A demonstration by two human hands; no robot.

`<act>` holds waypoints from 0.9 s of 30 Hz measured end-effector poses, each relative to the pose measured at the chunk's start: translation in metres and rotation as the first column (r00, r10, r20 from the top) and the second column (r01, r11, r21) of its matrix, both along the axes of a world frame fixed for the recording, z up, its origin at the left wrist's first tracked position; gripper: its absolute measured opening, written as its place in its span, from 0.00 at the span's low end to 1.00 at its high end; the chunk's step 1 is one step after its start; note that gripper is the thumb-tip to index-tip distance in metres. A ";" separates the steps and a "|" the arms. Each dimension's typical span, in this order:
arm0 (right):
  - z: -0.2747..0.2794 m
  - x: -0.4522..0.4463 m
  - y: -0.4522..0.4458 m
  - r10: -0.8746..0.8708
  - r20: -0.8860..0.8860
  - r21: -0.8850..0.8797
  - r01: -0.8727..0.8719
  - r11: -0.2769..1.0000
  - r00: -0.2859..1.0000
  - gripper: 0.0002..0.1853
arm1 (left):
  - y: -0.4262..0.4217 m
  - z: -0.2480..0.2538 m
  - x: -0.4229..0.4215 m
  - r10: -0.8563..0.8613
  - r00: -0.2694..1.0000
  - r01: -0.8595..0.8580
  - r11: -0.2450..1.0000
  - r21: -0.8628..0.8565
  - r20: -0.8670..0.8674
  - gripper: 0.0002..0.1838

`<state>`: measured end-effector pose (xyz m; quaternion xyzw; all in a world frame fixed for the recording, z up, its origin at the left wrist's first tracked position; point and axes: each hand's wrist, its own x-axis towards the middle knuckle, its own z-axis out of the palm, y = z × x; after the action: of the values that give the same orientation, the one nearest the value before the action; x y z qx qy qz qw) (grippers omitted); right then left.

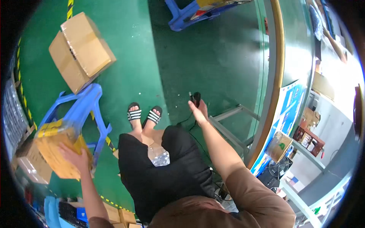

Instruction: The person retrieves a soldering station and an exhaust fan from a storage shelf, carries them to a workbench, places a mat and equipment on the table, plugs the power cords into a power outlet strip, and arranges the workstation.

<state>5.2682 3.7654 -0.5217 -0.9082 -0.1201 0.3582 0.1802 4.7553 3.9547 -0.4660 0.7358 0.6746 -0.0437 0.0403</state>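
Note:
My left hand lies with its fingers stretched flat on a cardboard box wrapped with yellow tape. The box rests at a blue plastic stool on my left. In front of me, my right hand is closed around a black corded object. A small pale tip shows beside it, and a thin black cable hangs below. The object's kind is too small to make out.
A larger cardboard box sits beyond the blue stool. Another blue stool carries a taped package at the top. To my right runs a workbench with a wooden edge and metal frame legs. A black fan is near its side.

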 end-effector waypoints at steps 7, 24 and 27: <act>-0.057 0.102 -0.021 -0.239 0.448 0.341 0.082 0.936 0.861 0.10 | -0.005 -0.011 -0.002 -0.060 0.998 0.059 0.993 0.106 0.009 0.46; -0.043 0.215 -0.016 -0.546 -0.307 0.725 0.563 0.396 0.780 0.08 | -0.008 -0.001 0.017 -0.213 0.970 0.237 0.937 0.255 -0.115 0.43; -0.064 0.218 -0.014 -0.464 -0.328 0.753 0.525 0.398 0.823 0.07 | -0.010 -0.004 0.009 -0.289 0.951 0.308 0.916 0.259 -0.110 0.51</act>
<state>5.4865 3.7519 -0.5853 -0.6991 0.0087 0.2203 0.6802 4.7641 3.9443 -0.4697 0.8267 0.5548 0.0184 -0.0919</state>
